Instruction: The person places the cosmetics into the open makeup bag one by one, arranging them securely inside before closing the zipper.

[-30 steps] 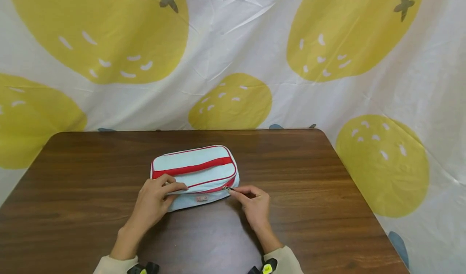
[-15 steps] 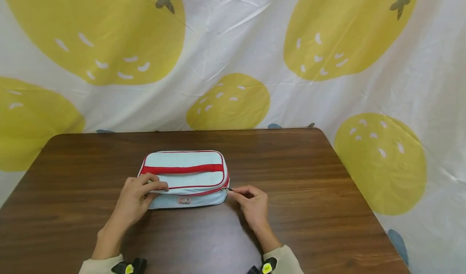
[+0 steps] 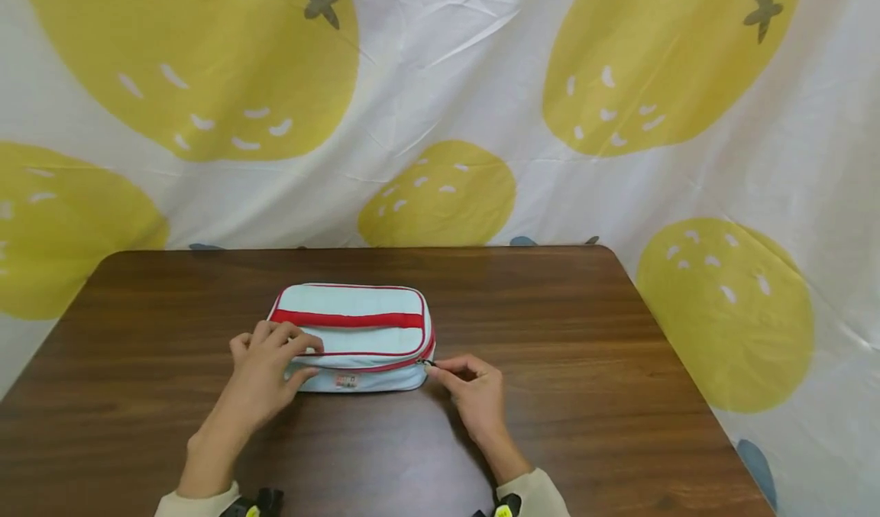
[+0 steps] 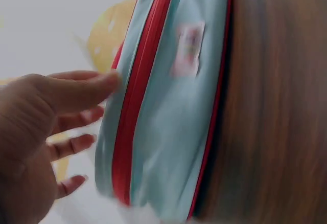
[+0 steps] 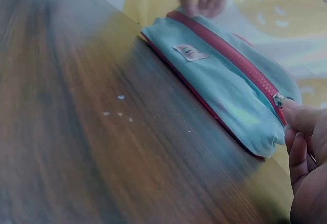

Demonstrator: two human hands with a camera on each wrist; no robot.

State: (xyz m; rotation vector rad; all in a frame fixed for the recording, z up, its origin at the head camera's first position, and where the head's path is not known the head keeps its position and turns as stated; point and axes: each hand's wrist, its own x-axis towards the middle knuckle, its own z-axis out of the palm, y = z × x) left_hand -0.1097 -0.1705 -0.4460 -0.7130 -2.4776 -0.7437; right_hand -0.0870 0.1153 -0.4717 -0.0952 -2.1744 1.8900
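A pale blue zipped pouch [image 3: 371, 340] with red piping and a red strap [image 3: 351, 320] across its top lies on the table. Its red zipper [image 4: 140, 81] runs along the front side and looks closed there. At the right front corner my right hand [image 3: 479, 395] pinches the zipper pull [image 5: 279, 99] between thumb and forefinger. My left hand [image 3: 264, 372] is at the left front corner, fingers loosely bent and spread above the top. In the left wrist view its thumb [image 4: 104, 86] lies against the upper edge, apart from the other fingers. The pouch's contents are hidden.
The brown wooden table [image 3: 584, 395] reaches back to a white cloth [image 3: 440, 105] printed with yellow fruit. A small printed label [image 5: 190, 52] is sewn on the pouch's front.
The pouch has shifted left and turned until its front faces me squarely. My left hand moved left with it, then loosened its fingers. The right hand kept the zipper pull at the corner.
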